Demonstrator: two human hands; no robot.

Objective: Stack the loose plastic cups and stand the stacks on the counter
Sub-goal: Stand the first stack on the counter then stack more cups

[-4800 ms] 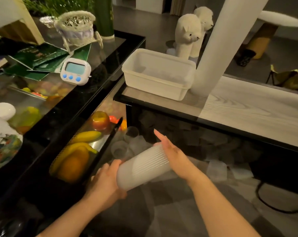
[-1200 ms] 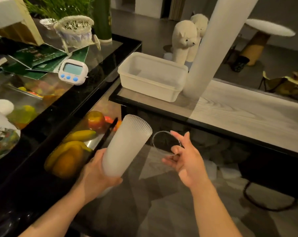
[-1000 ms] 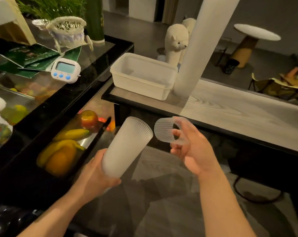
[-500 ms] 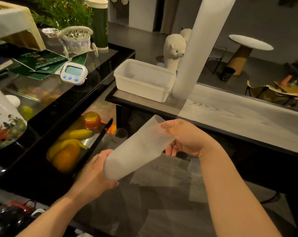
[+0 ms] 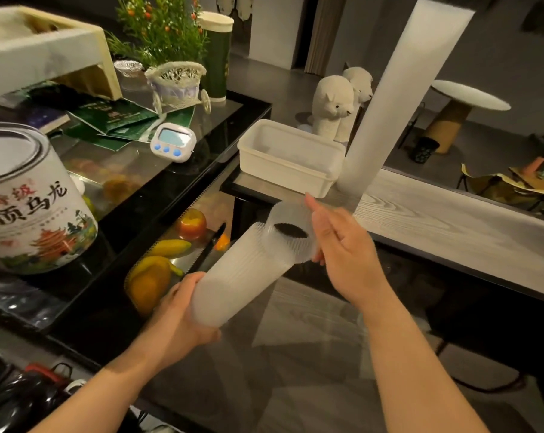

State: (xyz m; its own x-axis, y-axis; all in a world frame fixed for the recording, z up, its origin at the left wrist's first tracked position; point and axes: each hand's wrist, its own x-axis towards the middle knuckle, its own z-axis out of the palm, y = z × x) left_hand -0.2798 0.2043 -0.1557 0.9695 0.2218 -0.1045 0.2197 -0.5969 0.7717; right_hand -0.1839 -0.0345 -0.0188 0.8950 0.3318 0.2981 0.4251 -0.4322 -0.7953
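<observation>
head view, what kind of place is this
Likely a tea or drinks shop counter: a very tall stack of plastic cups on the wooden counter, a tea tin, and fruit under glass.

Looks like a cafe or tea shop service area, dim lighting. Glass-topped display case with fruit inside, big tea tin with Chinese print, digital timer, green menus or leaflets. Wood-grain desk carries a tall stack of plastic cups and a white tub. Beyond it, customer seating: round side table, alpaca plush toys.
</observation>
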